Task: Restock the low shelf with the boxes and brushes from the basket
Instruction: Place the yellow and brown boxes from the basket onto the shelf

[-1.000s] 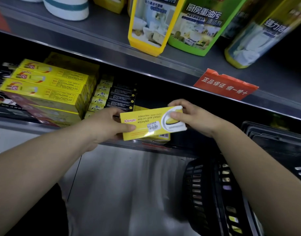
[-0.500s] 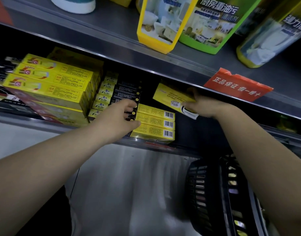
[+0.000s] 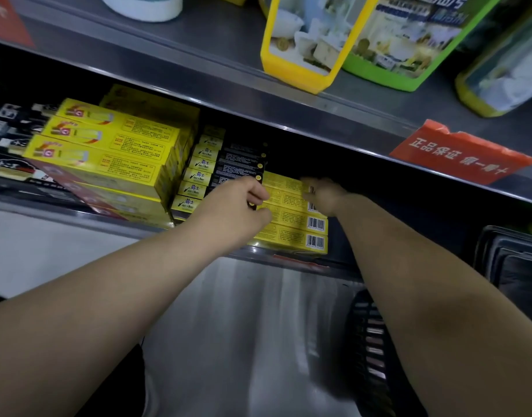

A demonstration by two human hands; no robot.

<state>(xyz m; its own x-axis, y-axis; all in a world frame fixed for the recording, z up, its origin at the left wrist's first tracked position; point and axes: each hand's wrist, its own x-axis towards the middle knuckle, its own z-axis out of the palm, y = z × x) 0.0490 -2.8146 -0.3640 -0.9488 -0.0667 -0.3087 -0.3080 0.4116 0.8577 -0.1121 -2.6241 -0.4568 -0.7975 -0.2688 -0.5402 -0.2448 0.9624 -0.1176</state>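
A stack of flat yellow boxes (image 3: 288, 233) with barcodes lies on the low shelf (image 3: 258, 254). The top yellow box (image 3: 284, 184) lies flat on that stack. My right hand (image 3: 324, 194) holds its right end, fingers over the barcode corner. At the left end of the stack my left hand (image 3: 243, 203) has its fingers and thumb curled round the upper boxes. The black basket (image 3: 376, 356) stands at the lower right, partly hidden by my right arm; its contents are not visible.
Larger yellow cartons (image 3: 108, 152) fill the shelf's left, with small black-and-yellow boxes (image 3: 225, 164) between them and the stack. Tall cleaner bottles (image 3: 306, 40) stand on the shelf above, which carries a red tag (image 3: 463, 155). A black tray (image 3: 511, 260) sits at the right.
The yellow box, held in front of the shelf by both hands, was carried in by my right hand and now lies on the stack. My left hand shifted to the stack's left end.
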